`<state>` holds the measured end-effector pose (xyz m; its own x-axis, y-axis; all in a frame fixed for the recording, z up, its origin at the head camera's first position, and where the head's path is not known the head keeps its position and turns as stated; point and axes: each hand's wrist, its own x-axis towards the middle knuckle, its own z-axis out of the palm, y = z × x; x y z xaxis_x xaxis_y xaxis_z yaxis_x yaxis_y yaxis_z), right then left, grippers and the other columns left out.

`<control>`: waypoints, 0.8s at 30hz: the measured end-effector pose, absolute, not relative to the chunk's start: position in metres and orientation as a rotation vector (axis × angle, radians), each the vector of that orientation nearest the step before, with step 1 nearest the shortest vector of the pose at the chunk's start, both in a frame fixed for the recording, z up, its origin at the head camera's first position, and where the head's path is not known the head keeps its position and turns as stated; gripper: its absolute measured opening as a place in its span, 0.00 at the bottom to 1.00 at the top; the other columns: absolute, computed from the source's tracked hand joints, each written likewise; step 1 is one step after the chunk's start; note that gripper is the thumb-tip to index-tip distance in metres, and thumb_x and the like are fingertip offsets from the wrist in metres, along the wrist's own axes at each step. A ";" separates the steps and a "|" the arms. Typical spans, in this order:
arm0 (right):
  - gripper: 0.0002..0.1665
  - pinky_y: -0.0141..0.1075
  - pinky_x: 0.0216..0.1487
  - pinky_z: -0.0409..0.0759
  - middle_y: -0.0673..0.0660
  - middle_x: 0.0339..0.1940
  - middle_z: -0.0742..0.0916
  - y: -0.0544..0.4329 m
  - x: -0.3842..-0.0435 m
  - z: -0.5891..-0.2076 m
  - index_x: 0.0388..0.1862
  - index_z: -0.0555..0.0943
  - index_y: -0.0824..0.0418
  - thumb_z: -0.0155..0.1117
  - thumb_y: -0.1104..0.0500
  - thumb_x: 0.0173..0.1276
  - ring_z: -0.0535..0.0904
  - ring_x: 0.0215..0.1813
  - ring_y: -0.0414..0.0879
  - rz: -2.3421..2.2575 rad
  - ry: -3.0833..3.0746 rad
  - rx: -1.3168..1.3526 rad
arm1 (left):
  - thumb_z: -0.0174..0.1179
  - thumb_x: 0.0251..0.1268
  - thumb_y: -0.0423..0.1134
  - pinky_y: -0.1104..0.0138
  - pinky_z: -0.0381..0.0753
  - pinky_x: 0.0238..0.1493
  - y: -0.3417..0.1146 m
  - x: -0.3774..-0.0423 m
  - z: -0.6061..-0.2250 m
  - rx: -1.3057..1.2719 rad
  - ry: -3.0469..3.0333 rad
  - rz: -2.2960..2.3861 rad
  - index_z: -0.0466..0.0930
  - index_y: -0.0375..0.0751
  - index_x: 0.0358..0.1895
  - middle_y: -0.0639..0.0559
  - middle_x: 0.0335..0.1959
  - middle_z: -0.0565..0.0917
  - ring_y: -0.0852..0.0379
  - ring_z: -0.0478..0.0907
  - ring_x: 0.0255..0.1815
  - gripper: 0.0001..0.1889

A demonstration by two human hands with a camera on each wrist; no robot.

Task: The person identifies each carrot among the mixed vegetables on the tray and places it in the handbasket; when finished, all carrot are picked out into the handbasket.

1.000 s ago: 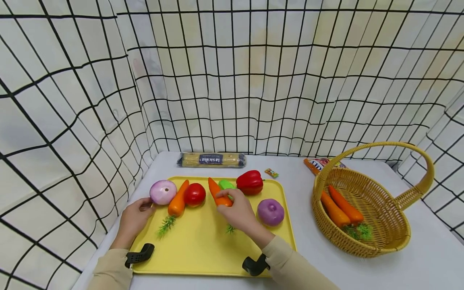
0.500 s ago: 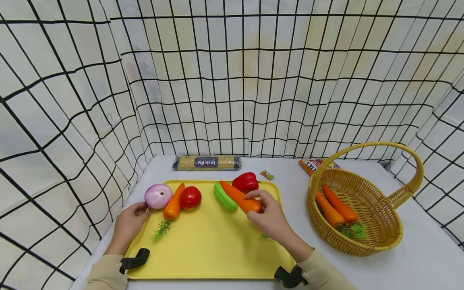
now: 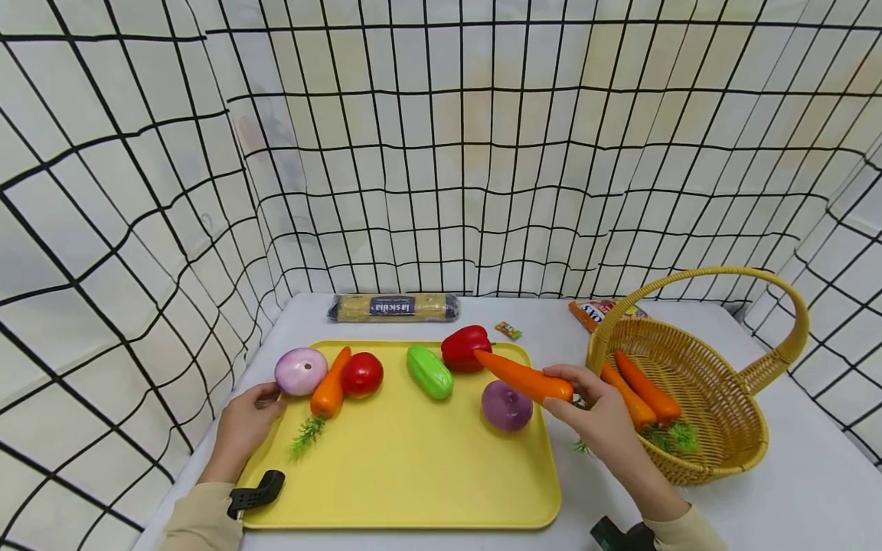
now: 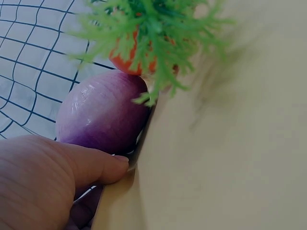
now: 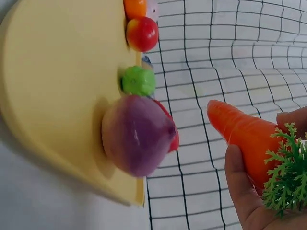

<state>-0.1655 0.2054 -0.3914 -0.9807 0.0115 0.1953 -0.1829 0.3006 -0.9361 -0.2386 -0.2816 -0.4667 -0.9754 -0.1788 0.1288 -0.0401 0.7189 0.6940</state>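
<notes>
An orange carrot [image 3: 521, 375] with a green top is held by its thick end in my right hand [image 3: 602, 417], raised over the tray's right edge. The right wrist view shows thumb and fingers around the carrot [image 5: 249, 136]. My left hand [image 3: 244, 428] grips the left rim of the yellow tray [image 3: 413, 490], thumb on top, beside a purple onion [image 3: 301, 372]. Another carrot [image 3: 329, 390] and a tomato [image 3: 362, 375] lie next to that onion. A green cucumber-like vegetable [image 3: 430, 373], a red bell pepper [image 3: 465, 349] and a second purple onion [image 3: 506, 405] are also on the tray.
A wicker basket [image 3: 730, 459] with a tall handle stands at the right, two carrots [image 3: 648, 388] inside. Behind the tray lie a pasta pack [image 3: 393, 308], a small wrapper [image 3: 508, 330] and a snack bag [image 3: 591, 312]. Black netting [image 3: 441, 191] borders the table.
My right hand has lifted the carrot off the tray's middle and carried it right, toward the basket, uncovering the green vegetable. My left hand has stayed at the rim.
</notes>
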 end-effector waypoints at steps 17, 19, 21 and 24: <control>0.19 0.27 0.43 0.81 0.47 0.52 0.83 0.271 -0.146 -0.391 0.59 0.79 0.65 0.63 0.63 0.70 0.79 0.45 0.41 1.594 -2.223 0.092 | 0.57 0.67 0.38 0.50 0.73 0.52 -0.284 -0.237 -0.469 0.208 -2.755 -1.084 0.76 0.28 0.59 0.31 0.53 0.81 0.37 0.79 0.51 0.21; 0.19 0.26 0.44 0.81 0.48 0.53 0.83 0.274 -0.146 -0.392 0.58 0.79 0.65 0.63 0.65 0.69 0.79 0.46 0.41 1.594 -2.198 0.105 | 0.57 0.67 0.37 0.51 0.73 0.52 -0.283 -0.238 -0.469 0.201 -2.752 -1.086 0.75 0.28 0.59 0.31 0.53 0.81 0.37 0.79 0.51 0.21; 0.18 0.25 0.45 0.80 0.50 0.54 0.82 0.277 -0.145 -0.393 0.57 0.79 0.67 0.62 0.67 0.68 0.79 0.47 0.42 1.588 -2.154 0.143 | 0.57 0.67 0.37 0.51 0.73 0.52 -0.283 -0.240 -0.469 0.197 -2.752 -1.089 0.75 0.28 0.59 0.31 0.54 0.81 0.37 0.79 0.51 0.21; 0.17 0.24 0.45 0.80 0.53 0.54 0.83 0.284 -0.145 -0.394 0.54 0.78 0.72 0.60 0.72 0.67 0.79 0.49 0.43 1.624 -2.050 0.183 | 0.57 0.67 0.37 0.51 0.73 0.52 -0.282 -0.242 -0.469 0.196 -2.751 -1.090 0.76 0.28 0.59 0.31 0.53 0.81 0.38 0.79 0.51 0.21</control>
